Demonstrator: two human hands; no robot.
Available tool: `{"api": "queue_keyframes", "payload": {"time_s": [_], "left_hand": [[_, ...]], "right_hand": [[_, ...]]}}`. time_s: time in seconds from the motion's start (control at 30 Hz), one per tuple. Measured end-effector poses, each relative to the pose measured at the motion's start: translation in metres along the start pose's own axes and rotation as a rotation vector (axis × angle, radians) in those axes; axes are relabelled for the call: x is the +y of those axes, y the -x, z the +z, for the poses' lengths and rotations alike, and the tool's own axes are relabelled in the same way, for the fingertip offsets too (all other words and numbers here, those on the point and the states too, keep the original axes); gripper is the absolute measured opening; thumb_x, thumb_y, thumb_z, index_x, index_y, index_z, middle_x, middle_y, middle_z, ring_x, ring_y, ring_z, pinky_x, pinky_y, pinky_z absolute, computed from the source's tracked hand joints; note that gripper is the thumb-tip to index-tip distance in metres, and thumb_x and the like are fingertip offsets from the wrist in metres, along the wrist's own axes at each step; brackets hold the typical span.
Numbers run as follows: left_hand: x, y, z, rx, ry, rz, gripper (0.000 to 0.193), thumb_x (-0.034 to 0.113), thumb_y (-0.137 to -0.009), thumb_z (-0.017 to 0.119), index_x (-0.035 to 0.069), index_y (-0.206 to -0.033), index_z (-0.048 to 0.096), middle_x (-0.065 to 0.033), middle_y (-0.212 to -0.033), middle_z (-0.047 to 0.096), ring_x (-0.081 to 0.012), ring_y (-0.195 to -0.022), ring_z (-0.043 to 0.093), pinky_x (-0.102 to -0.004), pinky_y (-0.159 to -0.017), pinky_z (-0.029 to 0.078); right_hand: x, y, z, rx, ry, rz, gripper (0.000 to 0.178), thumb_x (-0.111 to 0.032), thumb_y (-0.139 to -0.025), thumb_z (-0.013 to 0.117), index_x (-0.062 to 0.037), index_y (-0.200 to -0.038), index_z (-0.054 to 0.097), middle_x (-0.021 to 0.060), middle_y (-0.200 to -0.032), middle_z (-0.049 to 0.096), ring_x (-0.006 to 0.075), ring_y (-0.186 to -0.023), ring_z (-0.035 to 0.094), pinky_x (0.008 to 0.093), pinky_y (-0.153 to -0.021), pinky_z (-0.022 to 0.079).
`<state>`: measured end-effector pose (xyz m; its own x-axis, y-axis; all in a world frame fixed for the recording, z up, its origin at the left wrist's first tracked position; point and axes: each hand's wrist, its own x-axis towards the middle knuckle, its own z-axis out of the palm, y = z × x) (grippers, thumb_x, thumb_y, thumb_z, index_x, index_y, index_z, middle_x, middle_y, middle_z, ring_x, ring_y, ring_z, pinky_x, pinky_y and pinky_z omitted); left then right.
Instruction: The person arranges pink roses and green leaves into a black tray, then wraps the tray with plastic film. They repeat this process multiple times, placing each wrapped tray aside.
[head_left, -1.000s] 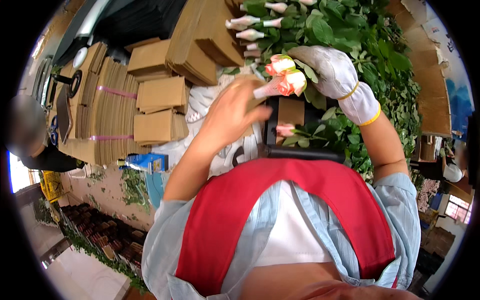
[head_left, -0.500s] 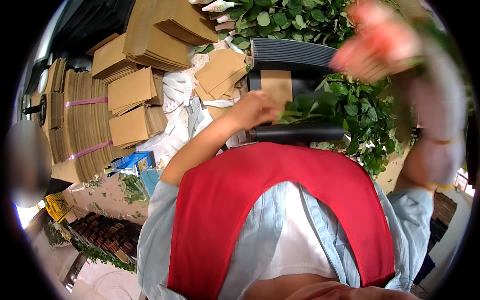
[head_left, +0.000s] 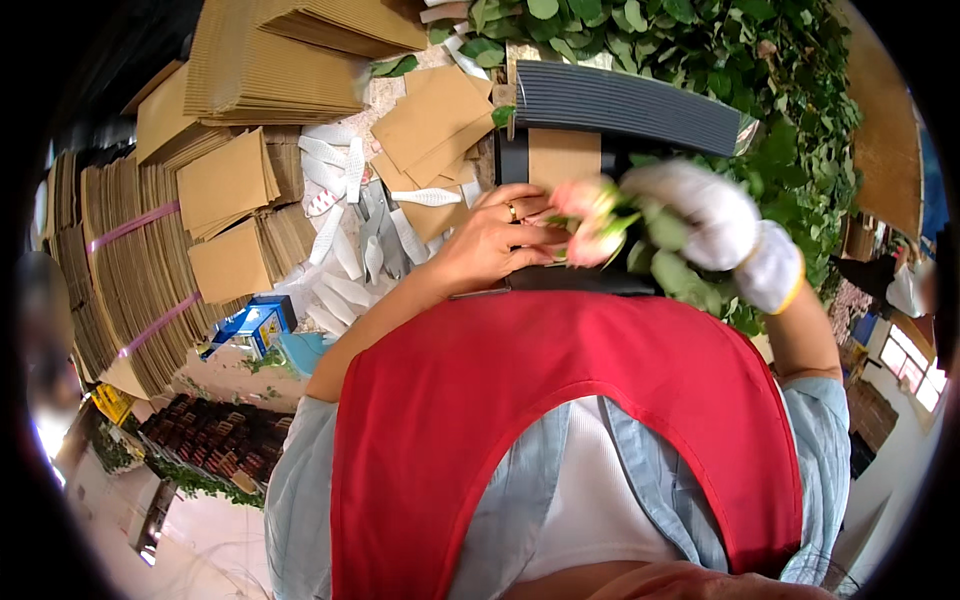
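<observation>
Two or so pale pink roses (head_left: 592, 222) lie over a black tray in front of my chest, their heads to the left and green leaves to the right. My bare left hand (head_left: 505, 238), with a ring on one finger, has its fingers closed around the heads' left side; the fingertips are partly hidden. My right hand (head_left: 705, 220), in a white glove and smeared by motion, is closed at the stems and leaves just right of the blooms. A cardboard sheet (head_left: 565, 155) lies in the tray, below the grey ribbed bar (head_left: 630, 108).
Loose cardboard sheets (head_left: 435, 125) and white mesh sleeves (head_left: 345, 180) lie left of the tray. Tall cardboard stacks (head_left: 140, 255) stand farther left, beside a blue box (head_left: 262, 322). Leafy stems (head_left: 790, 90) are heaped along the back and right.
My gloved right hand has swung from the upper right down to the tray, bringing the pink roses to my left hand. My left fingers have moved from green stems onto the rose heads.
</observation>
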<state>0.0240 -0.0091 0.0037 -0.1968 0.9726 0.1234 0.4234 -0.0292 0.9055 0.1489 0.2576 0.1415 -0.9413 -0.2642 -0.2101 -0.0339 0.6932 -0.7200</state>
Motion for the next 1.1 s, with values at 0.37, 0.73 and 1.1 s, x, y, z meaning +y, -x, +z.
{"api": "queue_keyframes", "payload": {"time_s": [0.37,0.73,1.1], "left_hand": [[0.002,-0.026,-0.019,-0.027,-0.118,0.082,0.044,0.028,-0.069,0.082,0.018,-0.111,0.074,-0.0108,-0.133,0.058,-0.0324,-0.129,0.049,-0.0482,-0.11,0.036],[0.0,-0.017,0.005,0.208,-0.063,-0.05,0.046,0.026,-0.074,0.082,0.017,-0.119,0.072,-0.0123,-0.125,0.058,-0.033,-0.119,0.05,-0.0425,-0.104,0.041],[-0.027,-0.026,-0.017,0.22,-0.179,0.066,0.026,0.006,-0.071,0.079,0.01,-0.096,0.078,-0.0104,-0.128,0.063,-0.0312,-0.114,0.058,-0.0394,-0.097,0.047]], "right_hand": [[0.0,-0.011,0.031,-0.004,0.585,0.04,0.058,-0.004,-0.075,0.065,-0.0141,-0.131,0.055,0.0073,-0.127,0.062,0.0281,-0.113,0.061,0.0397,-0.093,0.051],[0.019,-0.016,0.044,0.202,0.328,0.215,0.064,-0.002,-0.08,0.059,-0.0286,-0.138,0.051,0.0115,-0.112,0.066,0.0366,-0.087,0.067,0.044,-0.075,0.056],[-0.024,0.001,0.017,0.278,0.658,0.305,0.031,-0.018,-0.079,0.062,-0.0108,-0.109,0.062,0.0086,-0.098,0.064,0.0272,-0.089,0.066,0.0397,-0.072,0.055]]}}
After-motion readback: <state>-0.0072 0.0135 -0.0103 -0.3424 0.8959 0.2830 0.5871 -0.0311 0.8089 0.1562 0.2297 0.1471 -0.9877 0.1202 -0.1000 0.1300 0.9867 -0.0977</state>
